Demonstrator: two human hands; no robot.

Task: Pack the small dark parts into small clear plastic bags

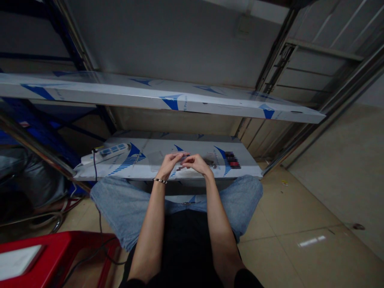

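Note:
My left hand [170, 163], with a beaded bracelet [160, 181] at its wrist, and my right hand [196, 163] meet above the lower shelf [144, 170]. The fingers of both are bent and drawn together at the tips. What they pinch, if anything, is too small and dim to make out. Just under the fingertips lie small dark reddish bits [180, 169] beside a whitish flat item [189, 173]. Right of my right hand is a clear-looking bag or wrap [211, 161] with dark contents. Farther right sits a blurred-out dark and red object [233, 160].
A white power strip [112, 150] lies at the shelf's left end, its dark cable [95, 168] hanging down. An upper shelf [198, 105] crosses ahead above my hands. A red stool [60, 244] holds a white flat object [19, 262]. At left, another person's leg [36, 176] shows.

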